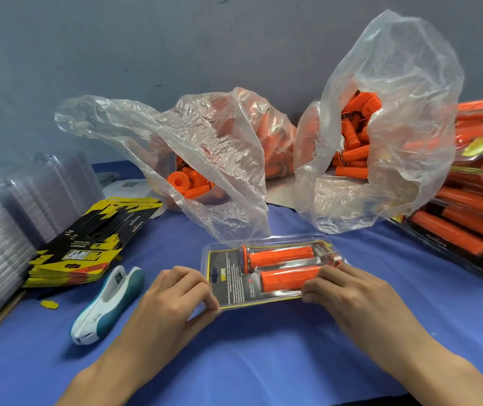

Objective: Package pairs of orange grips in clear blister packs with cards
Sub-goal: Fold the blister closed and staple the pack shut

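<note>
Blisters (5,230), clear and nested in tall stacks, fill the far left edge of the blue cloth (263,347). Just right of them lies a fanned stack of black-and-yellow cards (88,244), and near its front corner a white and teal stapler (108,303) lies on the cloth. Next comes the left hand (173,297), fingers curled, thumb and fingertips pinching the near left corner of the pack (234,288). The pack lies flat at the middle of the cloth, with a printed card (225,268) inside it and two orange grips (278,255) side by side in its right half, lengthwise across the view. Behind it a crumpled clear bag (205,136) lies on its side with loose grips (187,183) at its mouth; its edge overhangs the far side of the pack. The right hand (348,291) grips the pack's right end, fingers bent over the nearer grip, tips at the near edge. Behind that hand a second bag (395,98) stands open, holding more of them. Filled packs (469,230) are piled at the far right
</note>
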